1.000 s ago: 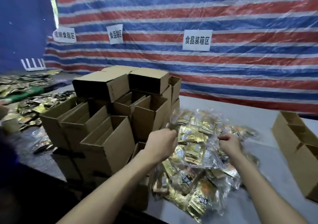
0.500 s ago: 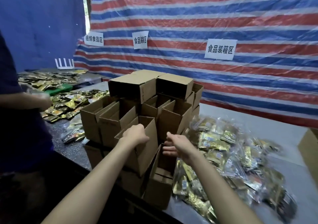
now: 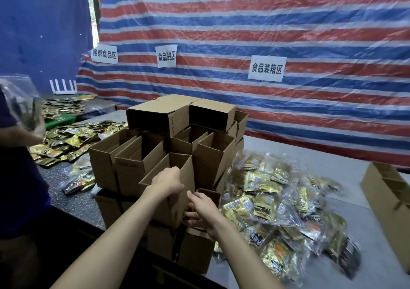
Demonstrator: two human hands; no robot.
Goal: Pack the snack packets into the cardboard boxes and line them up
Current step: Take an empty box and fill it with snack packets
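- I am gripping the rim of the front box [image 3: 187, 177] with my left hand [image 3: 168, 181], fingers curling over its open top edge.
- My right hand [image 3: 200, 206] is reaching in beside that box's lower corner, fingers loosely stretched and holding nothing. I cannot tell whether they are touching the cardboard.
- This box is sitting near the table's [image 3: 332, 166] near edge, at the front of a stack of cardboard boxes [image 3: 159, 117]. Those whose insides show are looking empty.
- The snack packets [image 3: 261, 184], bundled in clear bags, are lying heaped just right of the stack, unpacked.
- I am judging the packing as barely begun: nothing is filled and nothing is lined up.
- An open box [image 3: 386, 202] is waiting at the table's right edge.
- Neighbouring boxes are crowding mine and could snag it when lifted.
- Another person [image 3: 20, 177] is standing at the left edge, holding a clear bag [image 3: 22, 102], with loose packets [image 3: 73, 137] lying beyond.
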